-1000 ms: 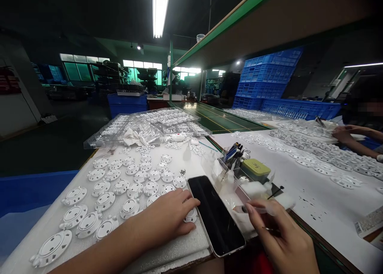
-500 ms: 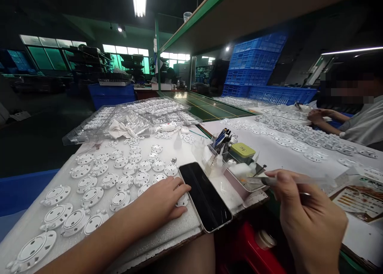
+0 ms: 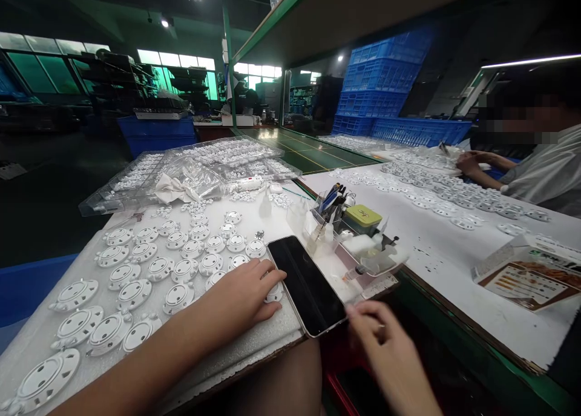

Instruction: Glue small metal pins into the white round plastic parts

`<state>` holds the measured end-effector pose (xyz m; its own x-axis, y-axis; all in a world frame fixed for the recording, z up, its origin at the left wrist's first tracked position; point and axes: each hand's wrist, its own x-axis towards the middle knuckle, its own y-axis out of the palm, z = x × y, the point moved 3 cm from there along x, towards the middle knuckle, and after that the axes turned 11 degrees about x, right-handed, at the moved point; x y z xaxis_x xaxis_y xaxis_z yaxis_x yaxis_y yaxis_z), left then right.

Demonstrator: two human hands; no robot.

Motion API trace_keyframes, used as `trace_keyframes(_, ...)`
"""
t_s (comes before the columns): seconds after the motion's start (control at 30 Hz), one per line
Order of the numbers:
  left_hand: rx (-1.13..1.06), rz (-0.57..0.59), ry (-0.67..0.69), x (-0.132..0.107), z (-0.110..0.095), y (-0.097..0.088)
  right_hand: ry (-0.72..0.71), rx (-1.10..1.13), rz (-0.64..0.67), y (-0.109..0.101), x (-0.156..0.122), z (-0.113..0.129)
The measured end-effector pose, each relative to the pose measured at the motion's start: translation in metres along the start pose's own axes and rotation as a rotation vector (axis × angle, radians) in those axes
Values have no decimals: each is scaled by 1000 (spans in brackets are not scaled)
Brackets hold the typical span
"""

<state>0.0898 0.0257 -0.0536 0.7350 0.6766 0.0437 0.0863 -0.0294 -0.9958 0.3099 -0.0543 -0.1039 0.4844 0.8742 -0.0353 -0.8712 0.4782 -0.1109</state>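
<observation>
My left hand (image 3: pixel 252 289) lies open on the foam-covered table, fingers stretched over round white plastic parts (image 3: pixel 181 270), its fingertips by the left edge of a dark-screened phone (image 3: pixel 308 286). Near the phone's lower right corner is my right hand (image 3: pixel 379 337), slightly blurred, thumb and forefinger drawn together. Whatever it may hold between them cannot be made out. Above it stands a pinkish tray (image 3: pixel 358 264) with small bottles and a yellow-lidded tin (image 3: pixel 363 216).
Clear trays of small white pieces (image 3: pixel 218 155) stand behind a crumpled plastic bag (image 3: pixel 195 177). A printed box (image 3: pixel 531 277) sits at right. Across the white table, a person's hands (image 3: pixel 472 161) work among similar parts. Blue crates (image 3: pixel 376 77) are stacked behind.
My right hand has moved left and down to the phone's corner; the pale slender object it held no longer shows in it. My left hand stays in place. The view has shifted slightly.
</observation>
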Motion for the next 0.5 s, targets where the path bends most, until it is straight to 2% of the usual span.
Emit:
trace_keyframes(0.1,15,-7,11,-1,-1,-1,373,88,290,19,-5,-19)
trace_keyframes(0.17,38,-10,20,-1,-2,-1,484,124,362,26,-4,-16)
trace_keyframes(0.33,101,-7,-33,-1,-3,0,485,43,327,34,-1,4)
trace_keyframes(0.5,77,4,-84,-7,-2,2,531,73,301,34,-4,6)
